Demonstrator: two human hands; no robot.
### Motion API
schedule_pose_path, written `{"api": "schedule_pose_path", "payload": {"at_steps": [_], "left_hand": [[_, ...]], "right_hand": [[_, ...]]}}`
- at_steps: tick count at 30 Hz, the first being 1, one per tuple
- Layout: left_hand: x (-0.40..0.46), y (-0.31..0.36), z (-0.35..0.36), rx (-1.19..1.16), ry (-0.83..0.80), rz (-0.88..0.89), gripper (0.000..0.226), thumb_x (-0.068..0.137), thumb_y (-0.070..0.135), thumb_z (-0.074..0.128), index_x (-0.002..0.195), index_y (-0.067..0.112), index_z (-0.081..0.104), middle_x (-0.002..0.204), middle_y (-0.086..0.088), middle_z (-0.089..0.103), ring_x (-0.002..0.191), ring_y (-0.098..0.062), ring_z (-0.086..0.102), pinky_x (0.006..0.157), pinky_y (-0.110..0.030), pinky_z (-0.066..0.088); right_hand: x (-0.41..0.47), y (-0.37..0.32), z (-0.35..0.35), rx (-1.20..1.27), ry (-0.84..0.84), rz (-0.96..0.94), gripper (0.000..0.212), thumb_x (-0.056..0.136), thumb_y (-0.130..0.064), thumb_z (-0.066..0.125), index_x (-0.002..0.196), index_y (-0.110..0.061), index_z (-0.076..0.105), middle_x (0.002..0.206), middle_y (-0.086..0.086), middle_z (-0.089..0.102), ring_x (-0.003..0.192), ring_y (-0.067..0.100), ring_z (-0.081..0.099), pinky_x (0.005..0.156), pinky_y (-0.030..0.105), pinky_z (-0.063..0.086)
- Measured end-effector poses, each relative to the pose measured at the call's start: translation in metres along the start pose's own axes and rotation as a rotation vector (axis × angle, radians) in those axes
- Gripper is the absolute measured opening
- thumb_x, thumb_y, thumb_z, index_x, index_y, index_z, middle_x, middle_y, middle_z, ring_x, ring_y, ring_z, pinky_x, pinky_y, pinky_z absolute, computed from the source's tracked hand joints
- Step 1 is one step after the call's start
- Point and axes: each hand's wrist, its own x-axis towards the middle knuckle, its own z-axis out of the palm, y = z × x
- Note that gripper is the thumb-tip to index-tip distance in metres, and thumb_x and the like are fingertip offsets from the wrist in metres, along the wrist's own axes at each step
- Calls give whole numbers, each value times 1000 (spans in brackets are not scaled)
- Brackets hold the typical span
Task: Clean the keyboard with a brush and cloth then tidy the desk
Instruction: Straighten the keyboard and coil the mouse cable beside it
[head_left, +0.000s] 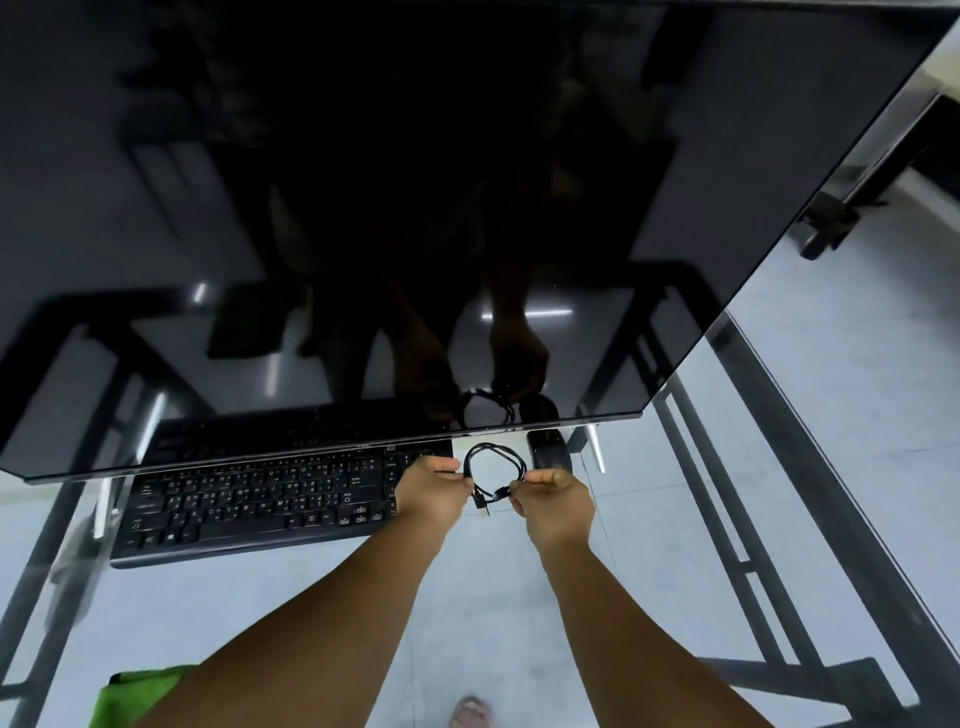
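A black keyboard (260, 504) lies on the glass desk (311, 597), partly under the lower edge of a large dark monitor (415, 208). Just right of the keyboard, both hands hold a thin black cable (493, 460) wound into a small loop above the desk. My left hand (428, 491) pinches the loop's left side. My right hand (553, 499) pinches its right side, near the dangling plug ends. A green cloth (140, 691) lies at the bottom left, partly hidden by my left forearm. No brush is in sight.
A black mouse (548, 449) sits just behind the cable loop, below the monitor's edge. Through the glass top show the black metal desk frame (753, 545), the pale tiled floor and a foot (472, 712). Another dark frame stands at the far right.
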Motion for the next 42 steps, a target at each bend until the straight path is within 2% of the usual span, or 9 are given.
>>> {"api": "schedule_pose_path", "payload": {"at_steps": [7,14,18,21,25,29,35,39,42], "left_hand": [[-1,0,3,29,19,52,18,86,9,60,101,19,65,84,10,69,82,-12,66,60,-19,46],[-5,2,-9,72,63,131,19,89,9,56,102,20,64,93,7,69,77,-6,62,48,-9,43],[-8,-3,-32,63,81,142,16,88,14,60,99,25,65,89,11,68,86,-12,66,61,-20,47],[-14,-16,-58,24,92,165,15,88,13,63,90,28,64,90,5,69,86,-15,67,68,-23,50],[-30,-40,-106,-14,148,168,17,87,8,63,89,24,67,94,2,71,91,-15,67,83,-26,51],[-46,-74,-162,20,252,138,14,88,15,61,90,27,66,91,1,71,88,-19,67,69,-25,50],[-68,-111,-237,147,461,89,14,88,21,63,101,22,64,94,1,68,86,-19,60,74,-27,43],[-76,-144,-284,214,551,52,38,82,34,71,114,17,59,113,-3,64,103,-25,61,86,-35,47],[-78,-164,-308,298,497,-23,65,75,48,75,123,9,54,123,-10,59,110,-29,57,87,-37,47]], "right_hand": [[2,2,8,-96,90,-59,8,77,-15,73,81,-19,69,69,-2,72,65,12,68,56,18,48],[5,11,14,-81,92,-107,3,83,-19,75,80,-19,75,70,-5,72,70,14,70,62,21,52],[-8,9,14,-159,155,-179,11,90,-27,64,86,-23,74,76,-11,68,72,10,64,66,25,51],[-28,8,16,-162,176,-231,13,92,-23,58,86,-22,69,76,-10,65,74,16,63,66,28,51],[-72,19,31,-170,25,-269,16,92,-19,58,79,-25,64,69,-6,65,66,13,60,61,23,48],[-118,42,59,-232,-136,-274,17,90,-18,60,75,-25,65,65,-7,64,65,16,63,63,29,53],[-168,69,98,-436,-371,-203,14,86,-30,58,74,-24,62,75,-5,68,73,19,69,70,37,59],[-202,81,122,-631,-474,-171,33,78,-50,63,67,-19,58,71,-1,70,69,19,70,71,39,60],[-221,87,133,-766,-531,-167,43,69,-58,71,61,-18,58,65,1,71,67,16,70,71,35,59]]}}
